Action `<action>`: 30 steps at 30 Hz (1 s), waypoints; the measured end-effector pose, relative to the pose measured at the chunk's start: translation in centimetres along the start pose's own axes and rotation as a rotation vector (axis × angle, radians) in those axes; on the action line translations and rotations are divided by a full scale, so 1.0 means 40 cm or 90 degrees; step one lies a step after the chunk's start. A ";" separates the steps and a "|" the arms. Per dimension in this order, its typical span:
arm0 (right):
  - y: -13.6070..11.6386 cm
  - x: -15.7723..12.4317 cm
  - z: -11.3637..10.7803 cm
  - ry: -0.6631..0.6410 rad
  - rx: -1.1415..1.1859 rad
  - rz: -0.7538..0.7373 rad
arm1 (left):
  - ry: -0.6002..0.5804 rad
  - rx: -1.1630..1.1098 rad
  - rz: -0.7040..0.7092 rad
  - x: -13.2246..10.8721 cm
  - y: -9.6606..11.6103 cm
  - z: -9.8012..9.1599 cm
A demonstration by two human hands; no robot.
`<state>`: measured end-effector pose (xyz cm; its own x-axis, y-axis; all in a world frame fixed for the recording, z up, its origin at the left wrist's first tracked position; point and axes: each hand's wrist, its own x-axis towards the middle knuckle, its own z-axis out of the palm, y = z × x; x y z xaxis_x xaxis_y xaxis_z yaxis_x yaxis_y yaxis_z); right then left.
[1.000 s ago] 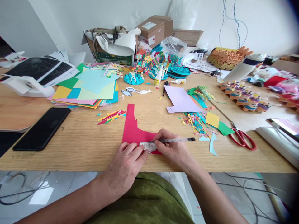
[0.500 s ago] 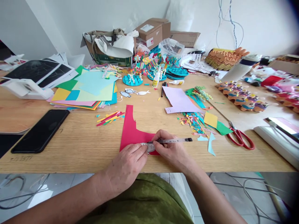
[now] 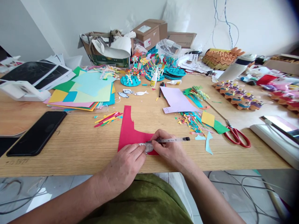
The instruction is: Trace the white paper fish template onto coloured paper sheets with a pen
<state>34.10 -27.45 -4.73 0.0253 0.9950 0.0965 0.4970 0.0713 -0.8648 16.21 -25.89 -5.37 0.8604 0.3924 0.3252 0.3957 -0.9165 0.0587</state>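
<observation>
A gel pen (image 3: 174, 139) with a clear barrel and dark cap lies slanted in my right hand (image 3: 168, 147), which is closed around it near the writing end. The tip is by a small white paper fish cutout (image 3: 149, 147), partly covered by my fingers. My left hand (image 3: 129, 160) lies flat beside it, fingers close together and pressing the cutout onto a red sheet of paper (image 3: 127, 133). That sheet has a curved piece cut out of its upper right side and sits near the table's front edge.
Red-handled scissors (image 3: 237, 137) and paper scraps (image 3: 190, 123) lie to the right, near a lilac sheet (image 3: 178, 99). Left are a black phone (image 3: 37, 133) and stacked coloured paper (image 3: 91, 88). Several fish cutouts (image 3: 140, 93) and a glue bottle (image 3: 153, 78) stand farther back.
The whole view has shifted slightly, so the table things appear a little farther left. Both hands, the pen and the red sheet keep nearly the same places relative to each other.
</observation>
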 end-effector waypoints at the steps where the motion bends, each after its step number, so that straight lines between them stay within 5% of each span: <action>1: 0.001 0.000 0.000 0.001 0.001 0.001 | 0.000 0.001 0.000 0.001 0.000 -0.002; 30: 0.008 -0.013 -0.013 0.052 0.071 0.032 | -0.043 0.005 0.008 -0.002 -0.004 0.013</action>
<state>34.67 -28.00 -4.79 0.1212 0.9888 0.0874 0.3933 0.0330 -0.9188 16.24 -25.72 -5.89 0.8850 0.3857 0.2609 0.3871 -0.9208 0.0483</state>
